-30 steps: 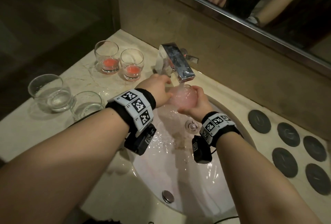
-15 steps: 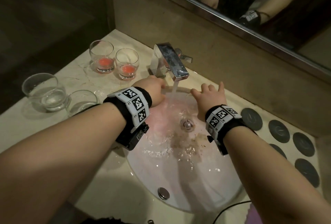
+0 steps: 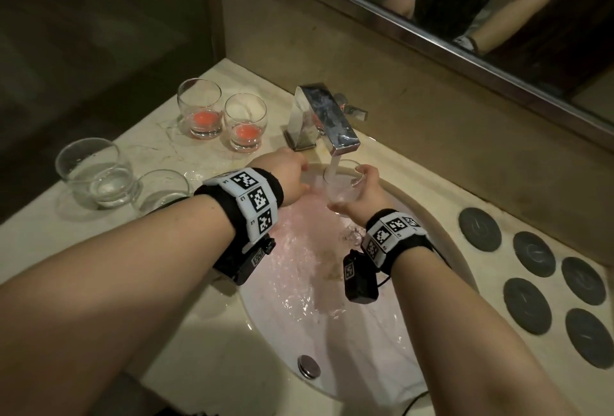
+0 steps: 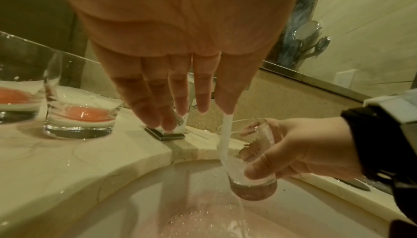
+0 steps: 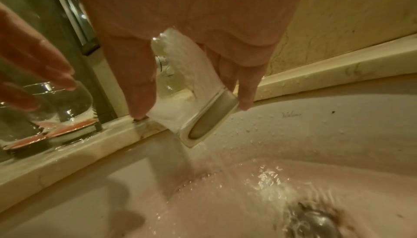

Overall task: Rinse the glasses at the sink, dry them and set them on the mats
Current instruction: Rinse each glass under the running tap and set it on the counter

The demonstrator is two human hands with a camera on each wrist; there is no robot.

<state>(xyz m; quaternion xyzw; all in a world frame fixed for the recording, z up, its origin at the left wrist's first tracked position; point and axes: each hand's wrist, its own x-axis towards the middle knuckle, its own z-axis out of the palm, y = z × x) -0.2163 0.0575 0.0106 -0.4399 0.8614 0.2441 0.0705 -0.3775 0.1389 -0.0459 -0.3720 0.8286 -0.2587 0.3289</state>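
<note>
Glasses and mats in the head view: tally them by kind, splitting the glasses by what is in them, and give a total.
Glasses with red liquid: 2, on the counter
Glasses with clear water on the counter: 2
Glass under the tap, held by the right hand: 1
Dark round mats: 6 (sixth cut off by the right edge)
Total: 11

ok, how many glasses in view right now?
5. One in the right hand under the tap; two with red liquid left of the tap; two clear ones at the counter's left edge.
</note>
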